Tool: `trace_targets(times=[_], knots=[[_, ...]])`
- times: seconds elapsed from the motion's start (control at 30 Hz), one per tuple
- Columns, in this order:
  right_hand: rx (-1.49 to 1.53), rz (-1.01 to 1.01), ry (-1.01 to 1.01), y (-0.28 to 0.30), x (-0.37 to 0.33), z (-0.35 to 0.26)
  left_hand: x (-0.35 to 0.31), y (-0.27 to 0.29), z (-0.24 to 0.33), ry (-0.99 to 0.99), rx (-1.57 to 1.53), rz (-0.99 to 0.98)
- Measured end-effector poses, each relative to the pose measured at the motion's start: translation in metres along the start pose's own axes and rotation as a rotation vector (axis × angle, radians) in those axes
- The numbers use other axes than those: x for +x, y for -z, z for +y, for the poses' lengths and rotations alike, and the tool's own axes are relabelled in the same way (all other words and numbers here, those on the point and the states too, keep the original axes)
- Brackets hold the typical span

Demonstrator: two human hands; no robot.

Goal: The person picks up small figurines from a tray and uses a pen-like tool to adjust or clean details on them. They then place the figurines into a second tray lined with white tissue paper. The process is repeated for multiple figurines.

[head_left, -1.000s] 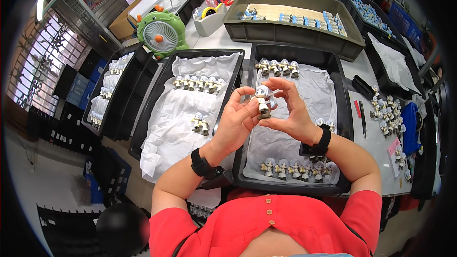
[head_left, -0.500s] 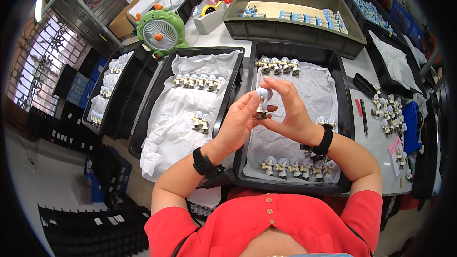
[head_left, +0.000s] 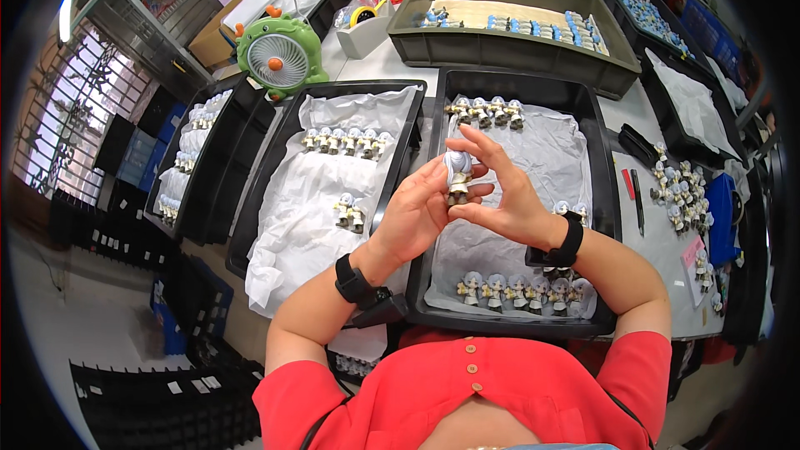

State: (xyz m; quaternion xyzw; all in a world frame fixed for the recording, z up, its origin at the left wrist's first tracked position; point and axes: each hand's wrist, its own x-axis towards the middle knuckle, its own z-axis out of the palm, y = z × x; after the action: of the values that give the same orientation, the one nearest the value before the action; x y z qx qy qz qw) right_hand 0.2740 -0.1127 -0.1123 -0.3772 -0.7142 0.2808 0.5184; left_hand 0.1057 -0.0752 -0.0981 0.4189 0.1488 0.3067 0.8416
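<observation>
A small figurine (head_left: 458, 177) with pale grey hair and a white outfit is held upright between my two hands, over the black tray (head_left: 607, 200) in front of me. My left hand (head_left: 417, 210) is closed on its left side, thumb and fingers against hair and body. My right hand (head_left: 504, 196) curves round its other side, thumb by the feet and fingers near the head. A row of similar figurines (head_left: 517, 292) stands on white paper at the tray's near end. Another figurine row (head_left: 485, 112) stands at its far end.
A second black tray (head_left: 243, 237) to the left holds more figurines on paper. Behind stand a green fan (head_left: 280, 57) and an olive bin (head_left: 508, 58). On the right lie a heap of figurines (head_left: 682, 192), a pen (head_left: 637, 202) and a blue container (head_left: 723, 221). A person works at the far side.
The figurine has turned in my fingers, so more of its hair shows now. My right fingers have shifted slightly toward it; both hands stay over the same tray.
</observation>
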Motion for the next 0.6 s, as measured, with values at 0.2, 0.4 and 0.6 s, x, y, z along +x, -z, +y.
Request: trace_targets(times=[0.2,0.4,0.6], knots=[[-0.022,0.006,0.086,-0.0013,0.0017,0.0008,0.0001,0.0018,-0.0014,-0.045,0.015,-0.013],[-0.010,0.005,0.053,0.0000,0.0005,-0.0006,0.0012,0.0061,-0.0026,-0.017,0.004,-0.014],[-0.178,0.026,0.121,0.0024,0.0001,0.0056,0.0019,0.0033,-0.0034,0.048,-0.173,0.038]])
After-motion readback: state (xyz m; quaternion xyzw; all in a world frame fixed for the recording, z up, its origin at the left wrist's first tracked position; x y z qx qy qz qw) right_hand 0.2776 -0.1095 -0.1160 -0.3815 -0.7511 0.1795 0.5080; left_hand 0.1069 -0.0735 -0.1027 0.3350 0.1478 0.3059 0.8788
